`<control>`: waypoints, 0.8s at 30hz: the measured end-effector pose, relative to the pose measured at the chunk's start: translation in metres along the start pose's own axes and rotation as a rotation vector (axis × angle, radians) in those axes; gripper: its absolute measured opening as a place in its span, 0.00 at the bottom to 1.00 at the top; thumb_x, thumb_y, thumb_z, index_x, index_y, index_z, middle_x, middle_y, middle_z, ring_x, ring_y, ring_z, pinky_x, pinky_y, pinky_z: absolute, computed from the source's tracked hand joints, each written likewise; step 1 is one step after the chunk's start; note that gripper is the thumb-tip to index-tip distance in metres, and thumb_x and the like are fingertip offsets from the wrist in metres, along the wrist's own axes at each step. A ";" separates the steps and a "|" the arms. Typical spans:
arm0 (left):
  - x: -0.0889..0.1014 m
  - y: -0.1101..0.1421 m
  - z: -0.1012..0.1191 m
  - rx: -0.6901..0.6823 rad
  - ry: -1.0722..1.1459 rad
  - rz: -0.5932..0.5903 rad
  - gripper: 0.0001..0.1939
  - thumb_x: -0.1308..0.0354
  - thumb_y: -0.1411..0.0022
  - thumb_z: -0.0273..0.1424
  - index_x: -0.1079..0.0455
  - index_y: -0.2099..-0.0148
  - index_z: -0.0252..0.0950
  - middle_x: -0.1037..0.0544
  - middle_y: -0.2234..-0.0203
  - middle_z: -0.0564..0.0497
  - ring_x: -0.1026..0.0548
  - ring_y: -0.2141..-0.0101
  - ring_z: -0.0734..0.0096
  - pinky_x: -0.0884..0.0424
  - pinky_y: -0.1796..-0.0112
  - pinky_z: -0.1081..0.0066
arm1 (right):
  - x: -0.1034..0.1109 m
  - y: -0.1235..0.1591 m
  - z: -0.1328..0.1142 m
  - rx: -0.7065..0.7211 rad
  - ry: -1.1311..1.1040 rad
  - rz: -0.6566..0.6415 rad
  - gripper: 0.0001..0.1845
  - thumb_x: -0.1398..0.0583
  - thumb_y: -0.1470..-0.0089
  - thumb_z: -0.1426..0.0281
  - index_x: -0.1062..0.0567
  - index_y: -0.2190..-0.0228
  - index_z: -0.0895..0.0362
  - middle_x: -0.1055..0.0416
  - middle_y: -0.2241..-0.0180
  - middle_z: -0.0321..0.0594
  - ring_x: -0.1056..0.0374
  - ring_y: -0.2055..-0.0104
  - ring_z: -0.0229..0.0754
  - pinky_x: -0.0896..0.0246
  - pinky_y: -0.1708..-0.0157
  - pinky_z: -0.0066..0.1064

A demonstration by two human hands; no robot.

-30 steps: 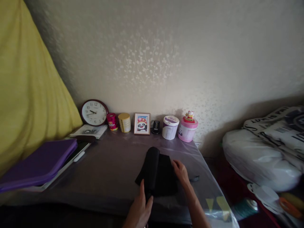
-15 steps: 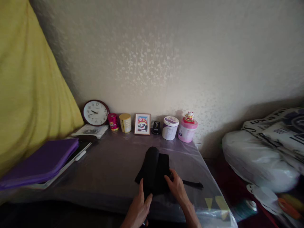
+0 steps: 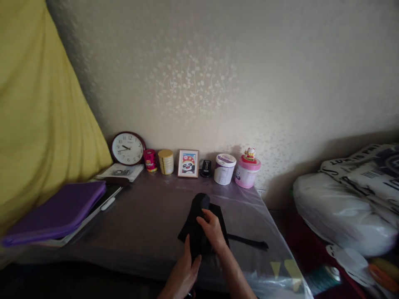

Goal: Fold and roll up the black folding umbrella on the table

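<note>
What looks like a black folding umbrella (image 3: 196, 226) lies on the plastic-covered table, its cloth spread in flaps on both sides of a thick, round-topped middle. A thin black strap (image 3: 249, 241) sticks out to the right. My left hand (image 3: 183, 270) is closed around the near end, thumb and forefinger along the cloth; a small shiny bit shows beneath it. My right hand (image 3: 213, 230) reaches across the umbrella's middle, fingertips and thumb gripping the upper part. Its other fingers are partly hidden.
Along the wall stand a round clock (image 3: 128, 148), a pink tin (image 3: 150, 160), a yellow-lidded jar (image 3: 166, 162), a panda picture frame (image 3: 188, 163) and two tubs (image 3: 224, 169). A purple folder (image 3: 59, 209) lies left. White bags (image 3: 339, 211) are piled beyond the table's right edge.
My right hand has moved left and up from the right flap onto the umbrella's middle. My left hand has stayed at the near end. The view has shifted slightly.
</note>
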State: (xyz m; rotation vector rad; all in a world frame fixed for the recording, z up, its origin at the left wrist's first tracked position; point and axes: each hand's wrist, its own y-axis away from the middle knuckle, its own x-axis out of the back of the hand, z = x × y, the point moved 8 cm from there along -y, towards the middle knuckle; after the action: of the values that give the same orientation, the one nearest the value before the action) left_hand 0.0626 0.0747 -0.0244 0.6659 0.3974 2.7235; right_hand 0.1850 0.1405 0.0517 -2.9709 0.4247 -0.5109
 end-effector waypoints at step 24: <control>0.006 0.008 0.008 -0.079 -0.332 0.122 0.34 0.60 0.39 0.35 0.69 0.38 0.25 0.30 0.54 0.38 0.27 0.58 0.65 0.36 0.64 0.74 | -0.046 0.014 -0.025 0.160 0.701 -0.263 0.14 0.49 0.48 0.69 0.26 0.63 0.51 0.25 0.70 0.36 0.32 0.63 0.38 0.43 0.65 0.25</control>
State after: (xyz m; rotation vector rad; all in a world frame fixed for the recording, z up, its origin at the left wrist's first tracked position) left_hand 0.0596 0.0711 -0.0129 1.1295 0.1734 2.6524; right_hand 0.1310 0.1390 0.0587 -2.6185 0.0227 -1.5384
